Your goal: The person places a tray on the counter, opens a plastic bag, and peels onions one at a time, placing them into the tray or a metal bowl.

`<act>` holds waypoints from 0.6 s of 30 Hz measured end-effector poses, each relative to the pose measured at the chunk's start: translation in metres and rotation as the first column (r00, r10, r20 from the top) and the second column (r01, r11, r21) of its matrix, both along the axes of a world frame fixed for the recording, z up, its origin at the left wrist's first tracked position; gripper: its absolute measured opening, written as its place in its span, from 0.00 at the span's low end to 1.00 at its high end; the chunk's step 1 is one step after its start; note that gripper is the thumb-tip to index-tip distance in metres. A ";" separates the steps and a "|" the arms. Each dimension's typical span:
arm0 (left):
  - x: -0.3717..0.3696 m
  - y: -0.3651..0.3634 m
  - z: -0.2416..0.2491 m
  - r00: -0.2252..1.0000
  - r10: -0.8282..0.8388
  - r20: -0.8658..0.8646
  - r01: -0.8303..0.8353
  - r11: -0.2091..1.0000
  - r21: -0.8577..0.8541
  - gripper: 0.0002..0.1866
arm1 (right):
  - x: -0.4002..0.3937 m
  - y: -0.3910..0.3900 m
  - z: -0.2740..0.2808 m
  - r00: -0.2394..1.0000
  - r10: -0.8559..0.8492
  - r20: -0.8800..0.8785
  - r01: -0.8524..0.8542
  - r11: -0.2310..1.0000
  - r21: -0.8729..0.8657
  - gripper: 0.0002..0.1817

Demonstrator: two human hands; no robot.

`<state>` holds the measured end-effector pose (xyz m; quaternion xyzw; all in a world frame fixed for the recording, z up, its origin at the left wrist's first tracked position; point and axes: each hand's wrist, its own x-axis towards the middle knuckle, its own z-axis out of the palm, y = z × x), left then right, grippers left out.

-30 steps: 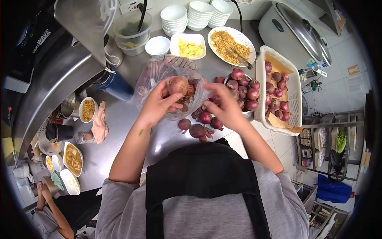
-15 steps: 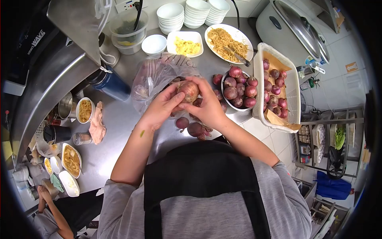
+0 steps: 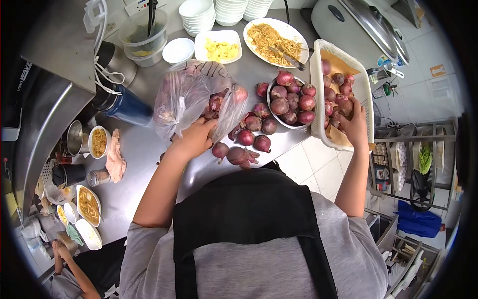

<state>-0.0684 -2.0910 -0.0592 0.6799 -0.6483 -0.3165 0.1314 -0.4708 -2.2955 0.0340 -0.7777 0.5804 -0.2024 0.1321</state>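
My left hand (image 3: 195, 138) is at the near edge of a clear plastic bag (image 3: 174, 94) of red onions, its fingers curled on the plastic beside the opening. At the right, my right hand (image 3: 354, 124) reaches into a white plastic basket (image 3: 368, 104), fingers curved round a red onion (image 3: 345, 107) among several others. Loose red onions (image 3: 245, 137) lie on the steel counter between the bag and a bowl (image 3: 273, 107) heaped with red onions. A large onion with peeling skin (image 3: 242, 157) sits near the counter's front edge.
Behind the bag stand a dish of yellow pieces (image 3: 219, 49), a plate of noodles (image 3: 276, 42) and stacked white bowls (image 3: 196, 15). A blue bottle (image 3: 130, 107) and a pink cloth (image 3: 116, 157) are on the left. Another person's arms (image 3: 69, 261) show at lower left.
My hands, together round one onion before, are now apart. The right has moved right into the basket; the left has come down to the bag's edge. The whole view has shifted slightly.
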 end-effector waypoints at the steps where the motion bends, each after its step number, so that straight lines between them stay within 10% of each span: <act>1: -0.002 -0.005 0.006 0.995 -0.027 0.092 0.021 0.998 0.067 0.28 | -0.008 0.000 -0.004 0.983 -0.112 -0.142 0.108 0.993 -0.036 0.32; 8: -0.011 -0.017 -0.003 0.999 0.018 0.041 -0.012 0.991 -0.131 0.29 | 0.074 0.041 -0.005 0.942 0.256 0.217 -0.243 0.966 -0.086 0.28; 14: -0.018 -0.010 -0.008 0.986 0.155 -0.057 -0.159 0.985 -0.070 0.31 | 0.192 0.106 -0.030 0.571 0.706 0.420 -0.808 0.573 0.135 0.22; 16: -0.011 -0.010 -0.041 0.952 -0.010 -0.304 -0.098 0.937 -0.336 0.32 | 0.219 0.109 -0.064 0.511 0.765 0.391 -0.840 0.541 0.040 0.23; 18: -0.017 -0.001 -0.034 0.953 0.116 -0.279 -0.187 0.952 -0.243 0.32 | 0.229 0.106 -0.088 0.453 0.819 0.353 -0.863 0.502 -0.058 0.24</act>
